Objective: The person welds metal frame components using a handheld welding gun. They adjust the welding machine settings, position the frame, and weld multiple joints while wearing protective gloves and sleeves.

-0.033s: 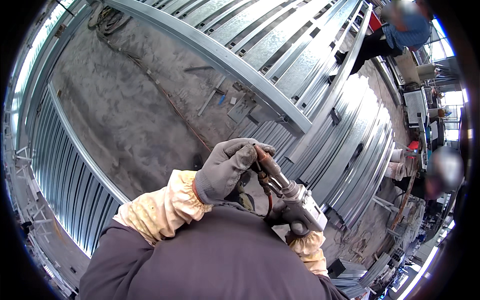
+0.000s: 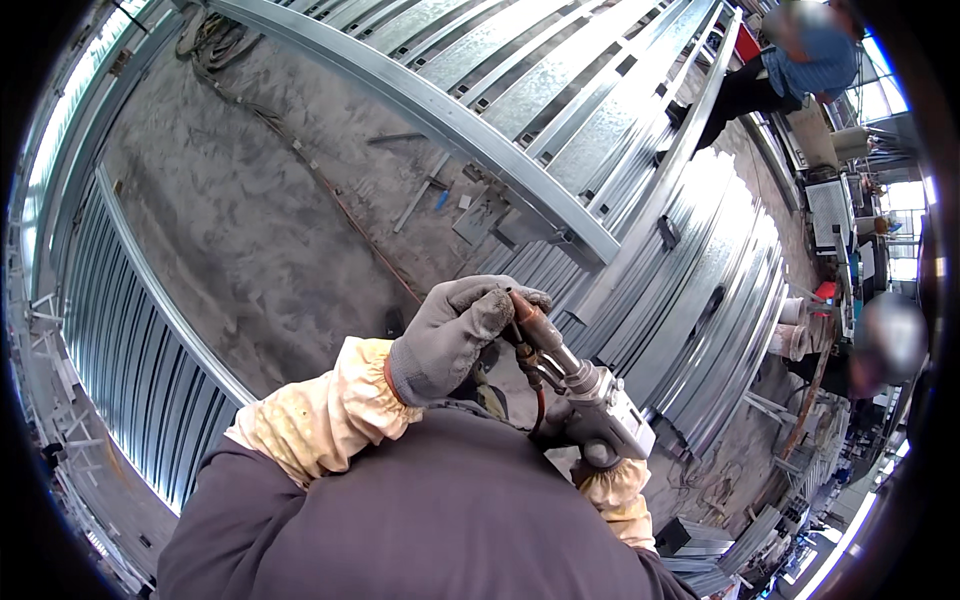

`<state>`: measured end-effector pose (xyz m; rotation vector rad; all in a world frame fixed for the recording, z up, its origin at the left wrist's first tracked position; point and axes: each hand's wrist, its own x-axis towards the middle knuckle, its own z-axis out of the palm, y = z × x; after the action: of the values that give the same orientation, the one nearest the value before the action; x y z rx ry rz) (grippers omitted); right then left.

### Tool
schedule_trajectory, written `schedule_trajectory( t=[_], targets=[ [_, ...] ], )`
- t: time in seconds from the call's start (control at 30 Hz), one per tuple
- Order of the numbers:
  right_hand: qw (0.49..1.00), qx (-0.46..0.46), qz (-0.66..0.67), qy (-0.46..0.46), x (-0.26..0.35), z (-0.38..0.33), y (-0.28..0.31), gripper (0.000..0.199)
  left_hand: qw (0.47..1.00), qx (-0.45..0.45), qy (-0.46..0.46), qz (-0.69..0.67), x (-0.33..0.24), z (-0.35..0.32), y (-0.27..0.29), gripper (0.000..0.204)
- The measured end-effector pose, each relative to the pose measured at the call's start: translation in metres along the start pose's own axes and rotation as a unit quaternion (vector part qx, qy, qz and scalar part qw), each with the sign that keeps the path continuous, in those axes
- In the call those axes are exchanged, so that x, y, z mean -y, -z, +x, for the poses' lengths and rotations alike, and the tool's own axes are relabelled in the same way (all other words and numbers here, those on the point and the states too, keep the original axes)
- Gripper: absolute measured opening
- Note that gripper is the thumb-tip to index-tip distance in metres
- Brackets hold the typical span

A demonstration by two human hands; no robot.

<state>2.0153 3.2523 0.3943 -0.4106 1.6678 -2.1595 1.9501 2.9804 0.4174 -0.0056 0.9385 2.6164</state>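
A handheld welding gun (image 2: 603,402) with a pale metal body and a copper-coloured nozzle (image 2: 538,320) slants up and left in front of my chest. My left hand (image 2: 448,340), in a grey dirty work glove, is closed at the nozzle's tip, thumb and fingers pinched around it. Lower down, my right hand (image 2: 598,454), also gloved in grey, grips the body; most of its fingers are hidden by the gun. Thin hoses (image 2: 532,372) run along the gun's underside. Yellowish protective cuffs (image 2: 322,415) cover both my forearms.
A galvanized steel frame (image 2: 440,118) with many slats spans the top. Long metal profiles (image 2: 690,310) lie at the right, and a ribbed panel (image 2: 135,340) at the left. A cable (image 2: 345,208) crosses the concrete floor. Two people (image 2: 808,65) are at the far right.
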Motion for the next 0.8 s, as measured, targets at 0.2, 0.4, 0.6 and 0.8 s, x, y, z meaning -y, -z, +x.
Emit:
schedule_trajectory(
  t=[0.2,0.4,0.6,0.8],
  targets=[
    [0.999,-0.019,0.044,-0.008,0.024,-0.011,0.003,0.086,0.994,0.102,-0.027,0.021,-0.007,0.001,-0.025,0.039],
    [0.993,-0.002,0.081,0.09,0.014,-0.008,0.01,0.066,0.995,0.09,-0.008,0.053,-0.004,-0.002,-0.041,0.049],
    [0.992,0.006,0.078,0.103,-0.017,-0.023,0.031,0.087,0.985,0.133,-0.078,0.083,-0.01,-0.006,-0.052,0.047],
    [0.997,-0.019,-0.019,0.069,0.0,-0.017,0.014,0.072,0.993,0.045,-0.076,0.073,-0.006,-0.007,-0.057,0.042]
  ],
)
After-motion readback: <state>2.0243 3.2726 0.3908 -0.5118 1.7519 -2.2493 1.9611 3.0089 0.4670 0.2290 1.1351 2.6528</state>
